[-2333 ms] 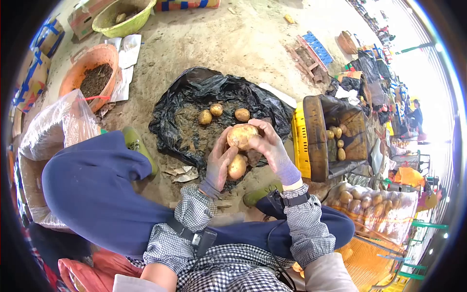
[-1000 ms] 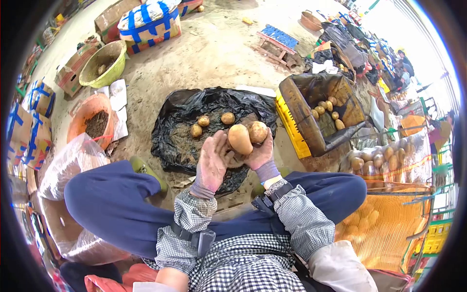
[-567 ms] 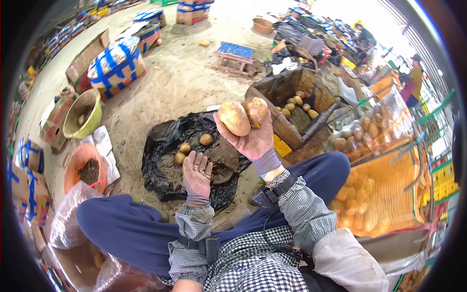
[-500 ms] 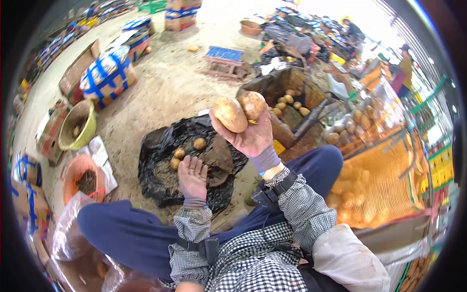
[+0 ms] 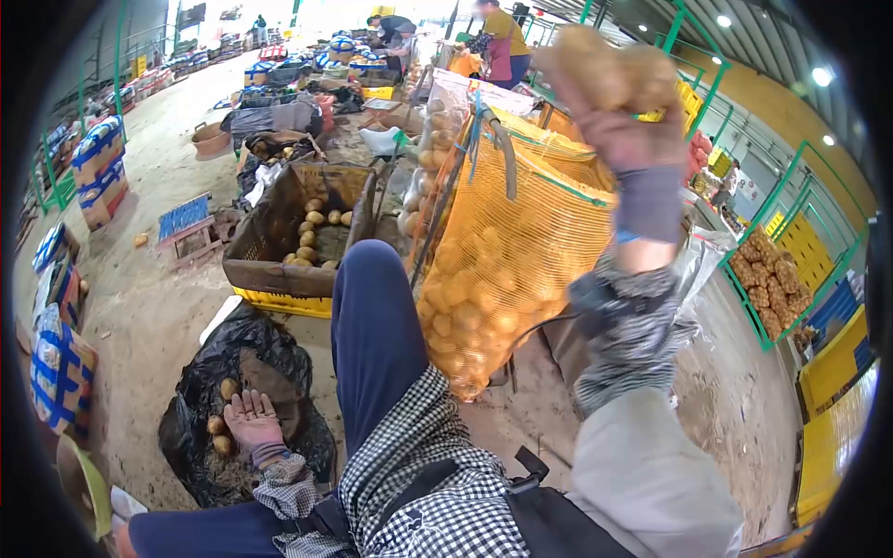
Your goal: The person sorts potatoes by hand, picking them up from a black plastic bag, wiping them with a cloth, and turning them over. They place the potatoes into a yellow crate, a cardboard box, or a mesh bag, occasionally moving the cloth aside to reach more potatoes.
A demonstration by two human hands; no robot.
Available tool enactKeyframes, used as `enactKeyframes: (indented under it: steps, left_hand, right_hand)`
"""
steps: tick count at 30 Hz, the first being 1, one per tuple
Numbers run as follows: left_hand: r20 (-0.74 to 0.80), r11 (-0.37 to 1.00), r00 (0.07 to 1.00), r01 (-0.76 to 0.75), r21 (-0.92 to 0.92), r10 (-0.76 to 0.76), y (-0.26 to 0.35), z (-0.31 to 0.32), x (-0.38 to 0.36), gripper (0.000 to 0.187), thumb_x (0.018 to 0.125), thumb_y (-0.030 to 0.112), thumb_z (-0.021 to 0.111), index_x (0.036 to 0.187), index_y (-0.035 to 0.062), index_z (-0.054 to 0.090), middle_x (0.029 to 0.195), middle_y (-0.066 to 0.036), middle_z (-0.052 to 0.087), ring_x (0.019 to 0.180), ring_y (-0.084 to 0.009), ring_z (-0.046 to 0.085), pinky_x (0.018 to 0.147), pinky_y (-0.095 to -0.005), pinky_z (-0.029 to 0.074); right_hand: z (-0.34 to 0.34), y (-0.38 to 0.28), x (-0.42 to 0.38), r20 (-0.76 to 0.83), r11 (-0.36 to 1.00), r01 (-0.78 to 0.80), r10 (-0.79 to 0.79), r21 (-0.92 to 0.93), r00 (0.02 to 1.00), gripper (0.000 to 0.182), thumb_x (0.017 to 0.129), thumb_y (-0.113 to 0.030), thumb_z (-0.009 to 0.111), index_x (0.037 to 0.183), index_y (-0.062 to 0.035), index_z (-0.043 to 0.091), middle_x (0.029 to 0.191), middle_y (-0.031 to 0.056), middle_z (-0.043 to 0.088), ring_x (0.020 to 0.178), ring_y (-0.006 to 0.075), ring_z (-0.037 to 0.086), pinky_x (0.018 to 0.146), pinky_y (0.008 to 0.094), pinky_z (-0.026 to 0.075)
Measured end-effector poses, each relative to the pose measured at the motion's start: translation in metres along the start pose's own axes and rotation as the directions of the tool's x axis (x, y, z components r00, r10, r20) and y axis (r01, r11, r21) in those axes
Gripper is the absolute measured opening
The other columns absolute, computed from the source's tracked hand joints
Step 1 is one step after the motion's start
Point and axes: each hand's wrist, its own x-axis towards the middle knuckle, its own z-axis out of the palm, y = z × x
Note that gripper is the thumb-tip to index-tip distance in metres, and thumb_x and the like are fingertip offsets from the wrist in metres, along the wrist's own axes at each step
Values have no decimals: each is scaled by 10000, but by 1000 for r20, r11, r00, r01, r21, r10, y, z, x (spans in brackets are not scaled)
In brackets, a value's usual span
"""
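My right hand (image 5: pixel 633 130), gloved and smeared by motion, is raised at the upper right. It holds two potatoes (image 5: pixel 593 73), side by side, near the open top of an orange mesh sack (image 5: pixel 512 232). Many potatoes show through the lower part of that sack. Low on the left, my left hand (image 5: pixel 253 420) is palm up with its fingers spread and nothing in it. Beneath it lies a sheet of black plastic (image 5: pixel 302 381) on the floor. Several loose potatoes (image 5: pixel 221 445) rest there beside my left fingers.
A dark crate (image 5: pixel 270 276) with several potatoes stands beyond my knee. A clear bag of potatoes (image 5: pixel 433 158) stands beside the mesh sack. A small blue-topped stool (image 5: pixel 186 219) and strapped boxes (image 5: pixel 63 372) are at left. Two people (image 5: pixel 507 46) work at the back.
My view has turned to the right. My right hand has carried the two potatoes up and right, from over the floor to beside the mesh sack. My left hand has turned palm up.
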Motion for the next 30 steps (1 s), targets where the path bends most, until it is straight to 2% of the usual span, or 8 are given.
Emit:
enactKeyframes:
  steps: [9, 14, 17, 19, 21, 27, 28, 30]
  left_hand:
    - [-9, 999, 999, 36, 24, -35, 0, -16, 19, 339, 946, 429, 516, 1035, 131, 651, 931, -69, 697, 941, -275, 664, 876, -484, 549]
    - [-59, 997, 997, 53, 48, -50, -14, 0, 10, 247, 924, 372, 534, 868, 141, 601, 808, -44, 629, 790, -245, 601, 754, -432, 501]
    - [-38, 996, 996, 80, 47, -79, -21, 3, 10, 218, 916, 347, 541, 815, 154, 552, 769, -25, 575, 736, -217, 547, 689, -398, 461]
    - [-9, 994, 995, 102, 46, -102, -22, 0, 10, 214, 910, 330, 546, 779, 162, 519, 743, -13, 540, 700, -198, 511, 646, -375, 435]
    - [31, 991, 991, 131, 33, -132, -22, -5, 10, 224, 905, 313, 551, 744, 170, 487, 717, 0, 504, 664, -179, 475, 602, -353, 408]
    - [-57, 992, 991, 121, 35, -119, -28, 6, -28, 277, 874, 234, 583, 654, 202, 418, 648, 36, 437, 590, -125, 414, 481, -274, 338]
    - [92, 985, 981, 165, 40, -168, -33, -46, 5, 161, 852, 283, 621, 771, 180, 528, 773, 4, 541, 755, -157, 526, 644, -311, 458]
    - [-317, 986, 946, 111, 120, -68, -39, -22, -11, 524, 849, 402, 620, 1280, 122, 519, 1234, -83, 561, 1186, -282, 495, 1081, -457, 318]
  right_hand:
    - [34, -170, -26, -91, 404, 623, -878, -670, 471, 544, 910, -489, 453, 1293, -103, 482, 1344, 166, 493, 1286, 367, 464, 1058, 663, 342]
    - [-87, -348, -39, 489, -462, 166, -849, -871, 202, 622, 833, -623, 607, 1200, -127, 520, 1233, 109, 520, 1168, 319, 525, 927, 548, 478]
    - [-128, -396, -67, -206, 38, -327, -842, -944, 499, 654, 830, -561, 675, 1264, -93, 532, 1288, 102, 498, 1185, 227, 487, 916, 435, 472]
    - [-106, -349, -80, -43, -96, -219, -832, -971, 552, 714, 842, -517, 681, 1361, -58, 508, 1347, 114, 501, 1245, 205, 469, 943, 345, 457]
    - [-128, -346, -68, 411, -60, 518, -689, -853, 597, 630, 896, -361, 641, 1394, -18, 461, 1330, 134, 555, 1246, 264, 523, 1005, 355, 451]
    - [-9, 60, -62, 369, -93, 358, -219, -929, 903, 489, 1032, -268, 398, 1385, 69, 435, 1392, 183, 509, 1306, 279, 489, 1129, 433, 346]
    - [-17, 102, -57, 429, -205, 434, 70, -877, 901, 454, 1007, -231, 417, 1356, 55, 476, 1356, 155, 539, 1232, 247, 531, 1093, 381, 367]
    - [-26, 213, -41, 322, 213, 249, 453, -945, 832, 372, 916, -90, 589, 1274, 4, 555, 1265, 115, 601, 1192, 180, 554, 989, 328, 441]
